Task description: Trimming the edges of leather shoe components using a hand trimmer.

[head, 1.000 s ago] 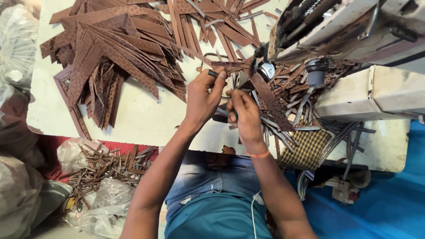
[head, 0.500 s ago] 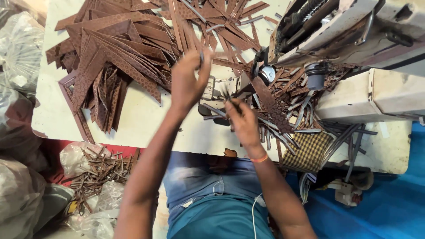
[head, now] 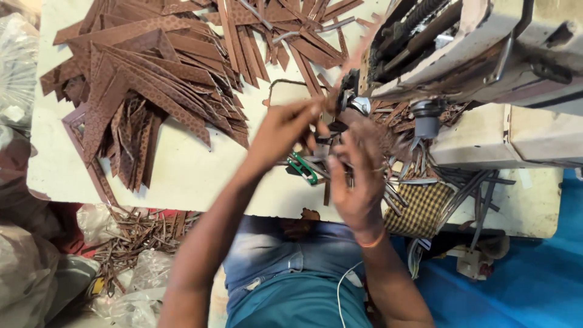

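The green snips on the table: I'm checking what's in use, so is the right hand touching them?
Cannot tell. In the head view the right hand is blurred and overlaps the green snips, hiding any contact or gap.

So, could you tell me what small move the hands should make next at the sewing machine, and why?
Probably guide the brown strip under the sewing machine head: the left hand pinches near it, the right hand hovers open beside, both blurred.

Heap of brown patterned strips (head: 146,79) lies at ten o'clock on cream table (head: 182,176). Checked cloth (head: 422,209) at four o'clock. Clear plastic bags (head: 130,291) with scraps at seven o'clock. Blue floor (head: 516,285) at five o'clock.
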